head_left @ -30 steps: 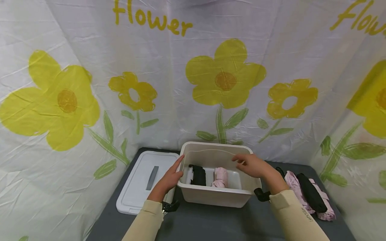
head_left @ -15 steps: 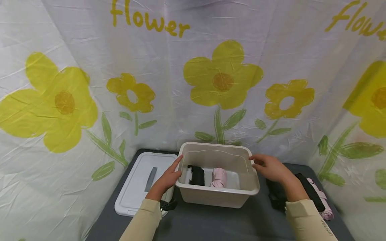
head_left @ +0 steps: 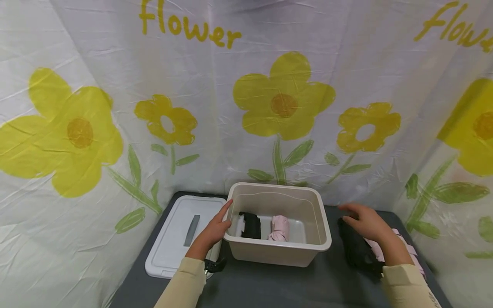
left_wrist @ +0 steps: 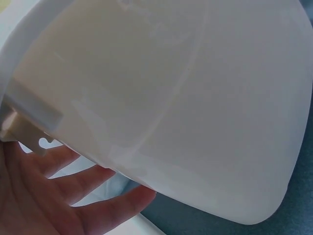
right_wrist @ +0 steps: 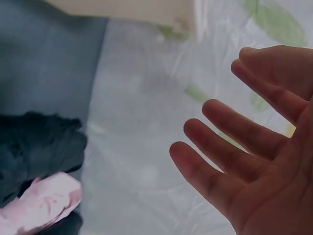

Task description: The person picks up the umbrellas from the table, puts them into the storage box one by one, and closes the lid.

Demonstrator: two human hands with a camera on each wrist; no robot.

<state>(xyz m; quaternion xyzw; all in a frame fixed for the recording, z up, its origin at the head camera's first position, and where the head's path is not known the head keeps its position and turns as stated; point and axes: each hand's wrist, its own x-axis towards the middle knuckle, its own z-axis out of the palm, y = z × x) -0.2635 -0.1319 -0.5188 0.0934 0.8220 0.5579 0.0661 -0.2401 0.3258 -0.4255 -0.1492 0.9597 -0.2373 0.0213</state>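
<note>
A beige plastic storage bin (head_left: 277,253) stands uncovered on the table. Inside lie a black rolled cloth (head_left: 252,226) and a pink rolled cloth (head_left: 280,227), side by side. My left hand (head_left: 213,229) rests at the bin's left rim; in the left wrist view its fairly straight fingers (left_wrist: 117,205) touch the outer wall. To the right of the bin, my right hand (head_left: 367,222) hovers empty with spread fingers, over a row of black cloth (head_left: 356,250) and pink cloth (head_left: 375,250) rolls, partly hiding them.
A white lid (head_left: 173,239) with a grey handle lies left of the bin on the dark grey table (head_left: 269,286). Behind and along the sides hangs a white curtain (head_left: 215,128) printed with yellow flowers, close behind the bin.
My right hand has moved from over the bin's inside, past its right rim, to above the cloth rolls at the right. My left hand has stayed at the left rim.
</note>
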